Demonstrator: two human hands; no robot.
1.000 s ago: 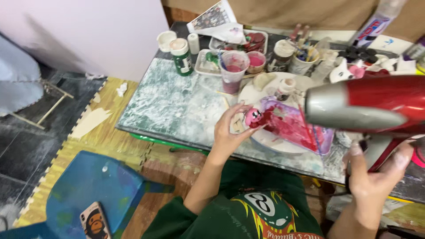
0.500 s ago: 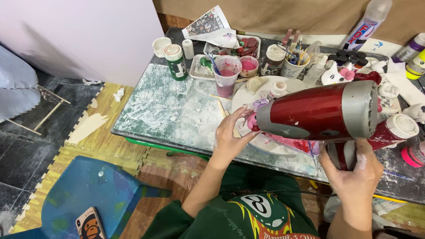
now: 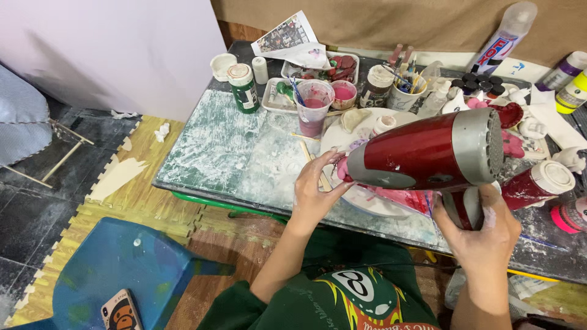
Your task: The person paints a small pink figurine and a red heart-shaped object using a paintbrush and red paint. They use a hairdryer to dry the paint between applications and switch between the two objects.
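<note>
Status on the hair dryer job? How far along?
Done: pink paint already covers the small piece. In hand: right hand grips the red hair dryer, nozzle at the piece, which the left hand holds over the white plate. Left: dryness cannot be judged from here.

Work surface: low table [image 3: 208,146], top mottled green and white with dried paint smears, green frame edge visible along the near side. It stands on wood-pattern foam floor mats [image 3: 122,201].

Directly on the tabletop:
- green paint bottle [image 3: 244,88], upright, near the back left; small white jar [image 3: 260,69] just behind it
- white bowl [image 3: 222,66] at the back left corner
- clear cup of pink water [image 3: 313,107], holding brushes
- white tray [image 3: 283,96] beside the cup
- round white plate [image 3: 367,198], centre
- cup of brushes [image 3: 406,91]
- red bottle [image 3: 535,183] lying on its side, right
</note>
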